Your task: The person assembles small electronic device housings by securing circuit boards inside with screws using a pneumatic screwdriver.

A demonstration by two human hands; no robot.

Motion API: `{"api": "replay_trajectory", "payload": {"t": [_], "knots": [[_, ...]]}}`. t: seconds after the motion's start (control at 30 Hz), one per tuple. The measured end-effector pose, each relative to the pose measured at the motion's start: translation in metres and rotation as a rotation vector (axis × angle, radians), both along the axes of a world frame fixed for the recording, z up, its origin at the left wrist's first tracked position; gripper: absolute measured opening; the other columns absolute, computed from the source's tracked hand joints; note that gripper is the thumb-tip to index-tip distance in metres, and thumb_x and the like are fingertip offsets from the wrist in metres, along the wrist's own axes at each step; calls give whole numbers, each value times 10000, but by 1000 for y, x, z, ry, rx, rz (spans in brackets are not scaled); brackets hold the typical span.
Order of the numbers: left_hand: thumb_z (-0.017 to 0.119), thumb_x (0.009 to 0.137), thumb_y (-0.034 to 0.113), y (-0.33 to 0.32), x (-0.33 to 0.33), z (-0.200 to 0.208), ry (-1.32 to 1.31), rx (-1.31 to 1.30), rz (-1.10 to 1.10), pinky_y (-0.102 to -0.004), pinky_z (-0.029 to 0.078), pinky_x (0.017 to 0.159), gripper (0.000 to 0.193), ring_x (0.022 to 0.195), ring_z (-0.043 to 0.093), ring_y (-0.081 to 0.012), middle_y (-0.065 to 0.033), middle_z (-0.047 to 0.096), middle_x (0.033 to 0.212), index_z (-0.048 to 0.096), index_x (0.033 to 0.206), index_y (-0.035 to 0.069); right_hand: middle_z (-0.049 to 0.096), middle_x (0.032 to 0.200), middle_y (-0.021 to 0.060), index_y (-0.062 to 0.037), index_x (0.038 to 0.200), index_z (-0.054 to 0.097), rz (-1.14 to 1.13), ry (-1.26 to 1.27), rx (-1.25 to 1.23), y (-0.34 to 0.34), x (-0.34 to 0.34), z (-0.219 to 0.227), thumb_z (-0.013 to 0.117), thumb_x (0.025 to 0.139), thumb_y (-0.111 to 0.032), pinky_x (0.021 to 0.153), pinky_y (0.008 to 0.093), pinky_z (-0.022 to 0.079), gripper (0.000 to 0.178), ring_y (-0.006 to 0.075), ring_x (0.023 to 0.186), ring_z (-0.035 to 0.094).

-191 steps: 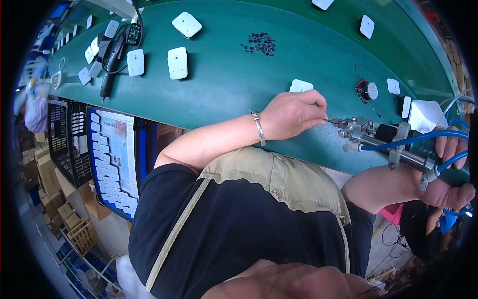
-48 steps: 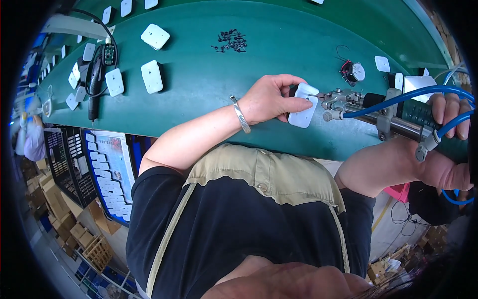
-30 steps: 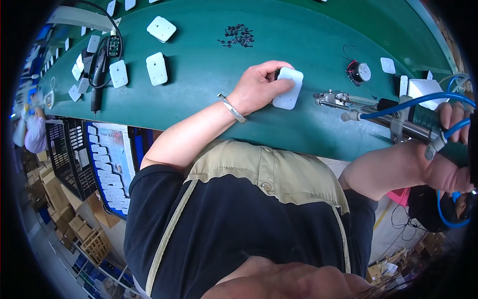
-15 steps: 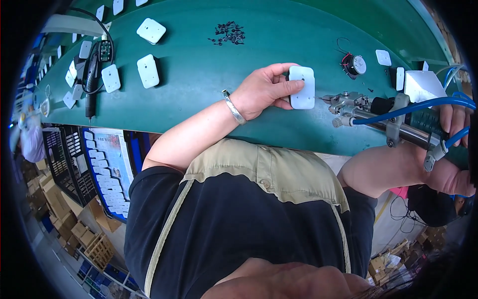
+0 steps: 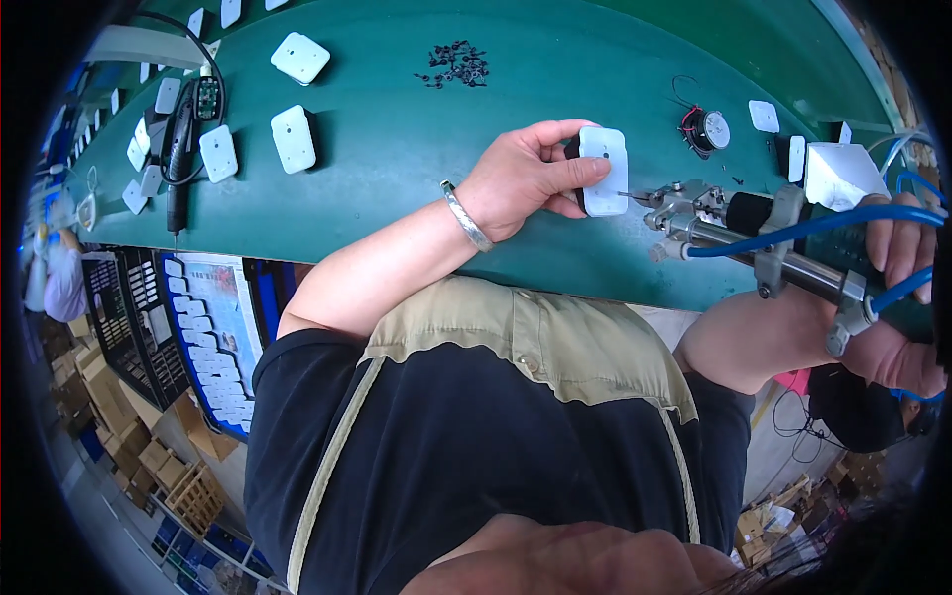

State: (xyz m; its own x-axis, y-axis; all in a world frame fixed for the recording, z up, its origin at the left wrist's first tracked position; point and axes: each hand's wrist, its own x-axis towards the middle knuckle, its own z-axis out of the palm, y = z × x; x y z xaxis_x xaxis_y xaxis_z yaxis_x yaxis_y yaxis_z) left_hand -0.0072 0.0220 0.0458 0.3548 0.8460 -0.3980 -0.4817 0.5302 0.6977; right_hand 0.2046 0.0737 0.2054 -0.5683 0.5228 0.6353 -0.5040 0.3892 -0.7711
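My left hand (image 5: 531, 180) is closed round a small white rounded case (image 5: 604, 183) with a dark underside, thumb across its white face and fingers at its left side. At the far right, my right hand (image 5: 900, 248) wraps round the dark body of a powered screwdriver (image 5: 734, 233) with metal tubing, clamps and blue air hoses. The screwdriver's thin bit points left and reaches the right edge of the case, near a lower corner; whether it sits in a hole I cannot tell. Part of the right hand is hidden behind the tool and hoses.
A pile of black screws (image 5: 458, 65) lies on the green bench (image 5: 397, 129). A round speaker-like part (image 5: 710, 130) with wires and a white box (image 5: 843, 176) stand right. White cases (image 5: 295, 140) and a black pen-shaped tool (image 5: 182, 159) lie left, above a blue tray (image 5: 256, 297).
The screwdriver has shifted slightly left, bringing its bit closer onto the edge of the case. My left hand keeps its hold, and the case is turned a little.
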Motion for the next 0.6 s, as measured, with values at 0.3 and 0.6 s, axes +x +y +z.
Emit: {"api": "replay_trajectory", "payload": {"t": [0.3,0.6], "knots": [[621,801,120,5,-19,-17,239,85,32,-229,528,608,386,766,596,-112,-20,595,893,502,1166,79,530,646,107,-31,1048,461,-1035,199,-224,-22,-15,18,468,883,-375,347,228,322,381,140,411,381],[608,816,169,0,1,-19,141,40,-53,-221,525,640,434,758,552,-90,-5,503,853,460,1210,62,558,788,173,-22,1103,435,-153,273,-145,-9,3,6,468,875,-397,486,258,479,440,222,571,529]]}}
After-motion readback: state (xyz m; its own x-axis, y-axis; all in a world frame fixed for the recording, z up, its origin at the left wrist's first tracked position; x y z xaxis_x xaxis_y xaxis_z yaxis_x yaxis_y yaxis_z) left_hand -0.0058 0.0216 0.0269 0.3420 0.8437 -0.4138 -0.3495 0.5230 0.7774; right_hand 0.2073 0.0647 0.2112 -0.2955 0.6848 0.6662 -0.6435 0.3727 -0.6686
